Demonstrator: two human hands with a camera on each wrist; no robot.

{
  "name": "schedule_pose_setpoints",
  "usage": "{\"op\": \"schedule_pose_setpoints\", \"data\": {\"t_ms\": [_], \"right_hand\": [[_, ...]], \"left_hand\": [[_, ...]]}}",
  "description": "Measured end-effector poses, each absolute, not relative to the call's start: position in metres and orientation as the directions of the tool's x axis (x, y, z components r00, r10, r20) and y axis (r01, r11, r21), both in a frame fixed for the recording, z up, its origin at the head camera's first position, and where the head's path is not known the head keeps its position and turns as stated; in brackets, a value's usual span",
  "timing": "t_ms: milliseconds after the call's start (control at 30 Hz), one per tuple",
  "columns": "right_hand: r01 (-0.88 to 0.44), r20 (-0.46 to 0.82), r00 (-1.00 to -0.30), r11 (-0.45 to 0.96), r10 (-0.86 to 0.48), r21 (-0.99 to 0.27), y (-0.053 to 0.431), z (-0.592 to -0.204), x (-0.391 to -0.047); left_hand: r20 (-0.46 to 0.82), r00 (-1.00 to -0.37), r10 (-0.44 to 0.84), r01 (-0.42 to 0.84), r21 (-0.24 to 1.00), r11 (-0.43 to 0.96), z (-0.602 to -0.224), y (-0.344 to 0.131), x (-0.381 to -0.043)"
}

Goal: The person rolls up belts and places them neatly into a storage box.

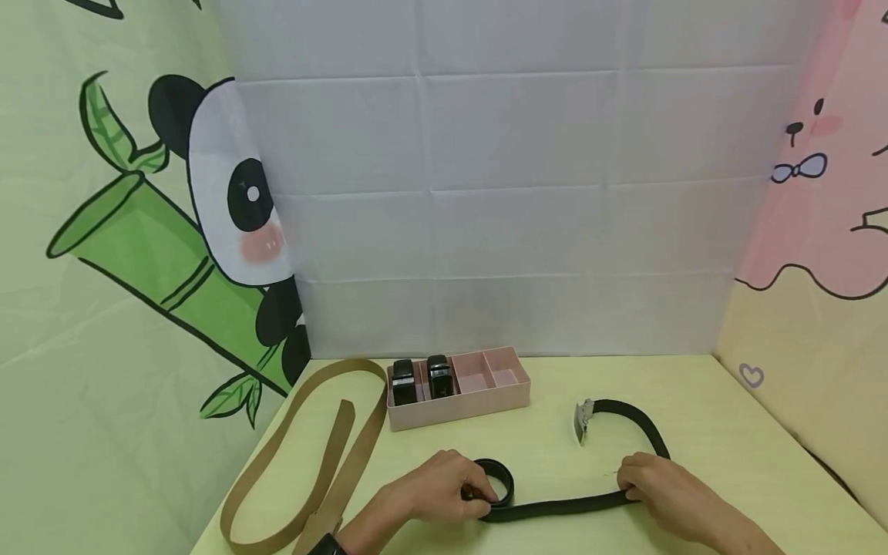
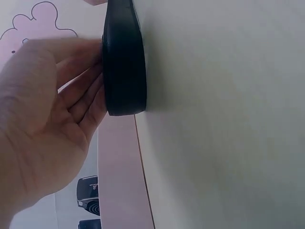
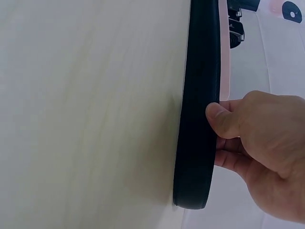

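Black belt [image 1: 548, 509], part-coiled, lies before the pink box [image 1: 458, 410]; the left hand [image 1: 444, 486] pinches its coil [image 1: 509, 486], the right hand [image 1: 666, 489] its strap [image 1: 590, 504]. If the left pinch slackens, the coil could spring open.

Left hand [image 1: 442, 486]: fingers curled, pinching | right hand [image 1: 661, 487]: thumb and fingers pinching | hands well apart

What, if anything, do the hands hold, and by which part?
A black leather-like belt: left hand at its coil, right hand on the uncoiled stretch towards the silver metal buckle.
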State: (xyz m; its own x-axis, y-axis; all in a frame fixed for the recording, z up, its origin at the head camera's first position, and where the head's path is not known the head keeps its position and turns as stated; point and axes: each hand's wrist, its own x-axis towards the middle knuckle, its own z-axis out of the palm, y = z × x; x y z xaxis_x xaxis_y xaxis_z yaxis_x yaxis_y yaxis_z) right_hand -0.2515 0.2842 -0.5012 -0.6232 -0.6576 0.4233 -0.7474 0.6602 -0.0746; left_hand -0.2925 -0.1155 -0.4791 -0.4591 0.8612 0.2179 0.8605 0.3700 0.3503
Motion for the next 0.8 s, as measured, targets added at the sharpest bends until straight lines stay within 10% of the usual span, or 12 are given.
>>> {"op": "schedule_pose_setpoints", "data": {"t_ms": [400,800], "right_hand": [[-0.704,0.259,-0.703,0.599,-0.662,-0.381,0.291,-0.476,-0.269],[-0.693,0.262,-0.707,0.717,-0.657,-0.074,0.256,-0.468,-0.358]], "left_hand": [[0.285,-0.395,0.873,0.908,0.268,0.323,-0.483,-0.109,-0.282],[0.275,-0.365,0.889,0.923,0.234,0.307,-0.486,-0.093,-0.276]]}}
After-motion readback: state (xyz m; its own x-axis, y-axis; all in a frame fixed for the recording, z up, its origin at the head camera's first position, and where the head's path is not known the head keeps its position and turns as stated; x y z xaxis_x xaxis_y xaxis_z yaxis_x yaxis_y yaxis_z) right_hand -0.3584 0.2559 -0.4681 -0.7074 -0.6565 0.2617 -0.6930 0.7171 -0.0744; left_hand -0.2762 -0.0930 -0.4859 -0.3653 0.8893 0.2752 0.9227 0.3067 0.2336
